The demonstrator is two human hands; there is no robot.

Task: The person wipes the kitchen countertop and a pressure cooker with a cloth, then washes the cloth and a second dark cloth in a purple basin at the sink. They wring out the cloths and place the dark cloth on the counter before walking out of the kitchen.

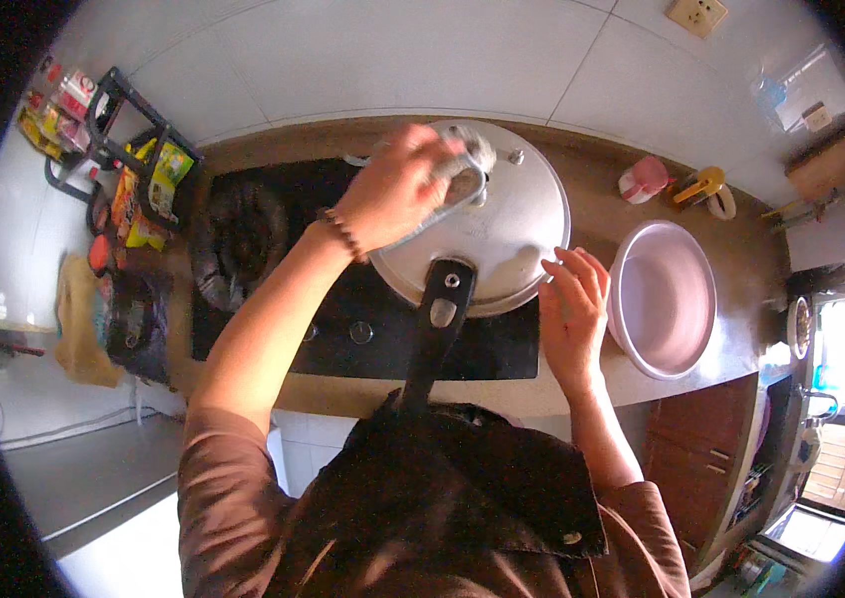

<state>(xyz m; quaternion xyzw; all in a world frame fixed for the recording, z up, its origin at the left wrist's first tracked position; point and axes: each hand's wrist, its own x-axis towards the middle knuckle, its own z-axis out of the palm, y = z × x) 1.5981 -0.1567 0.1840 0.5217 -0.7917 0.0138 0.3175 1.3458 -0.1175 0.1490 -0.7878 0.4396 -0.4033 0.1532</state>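
Note:
A metal pressure cooker (501,247) with its lid on stands over the right side of a black glass cooktop (377,366). Its long black handle (448,299) points towards my body. My left hand (400,190) is over the lid, gripping a grey cloth (476,149) that looks blurred and folded. A small metal valve fitting (516,157) rises from the lid to the right of the cloth. At the cooker's right rim, my right hand (575,299) has its fingers apart and holds nothing; whether its fingertips touch the rim, I cannot tell.
Right of my right hand sits a pale pink basin (665,299). Behind it are a pink and white cup (644,179) and a yellow-topped jar (700,187). The left burner (239,247) bears a dark ring. Beyond it, a black rack (134,134) holds colourful packets.

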